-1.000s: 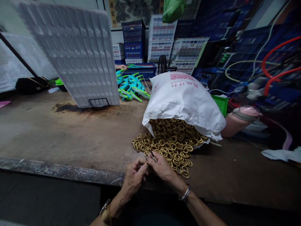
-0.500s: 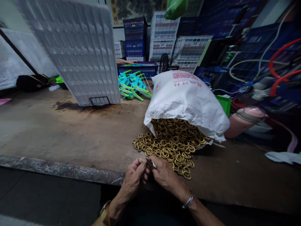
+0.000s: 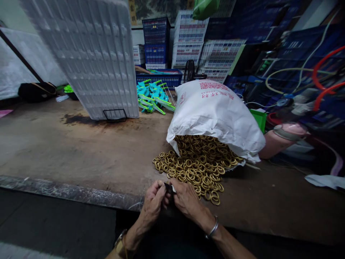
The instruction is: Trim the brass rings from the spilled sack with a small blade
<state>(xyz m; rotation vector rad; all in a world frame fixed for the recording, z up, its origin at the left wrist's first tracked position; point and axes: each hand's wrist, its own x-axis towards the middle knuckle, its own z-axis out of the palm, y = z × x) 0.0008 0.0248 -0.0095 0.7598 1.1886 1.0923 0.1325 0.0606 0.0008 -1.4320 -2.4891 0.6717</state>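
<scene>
My left hand is closed in a pinch at the table's front edge; what its fingertips grip is too small to make out. Close beside it, my right hand is wrapped round a small dark, flat tool that points toward the left fingertips. A pale bit shows next to the tool under the right fingers. Just beyond both hands lies a heap of brass-coloured rings. It spills from the mouth of a white woven sack with red print, lying on its side.
A tall ribbed translucent panel stands in a black wire holder on the table. Behind are teal-and-green plastic pieces, a blue crate with another person's arm at it, and stacked crates. A pink bottle stands right.
Both hands stay in nearly the same place. The dark tool between them has turned slightly and shows more of its flat side. The view has shifted a little.
</scene>
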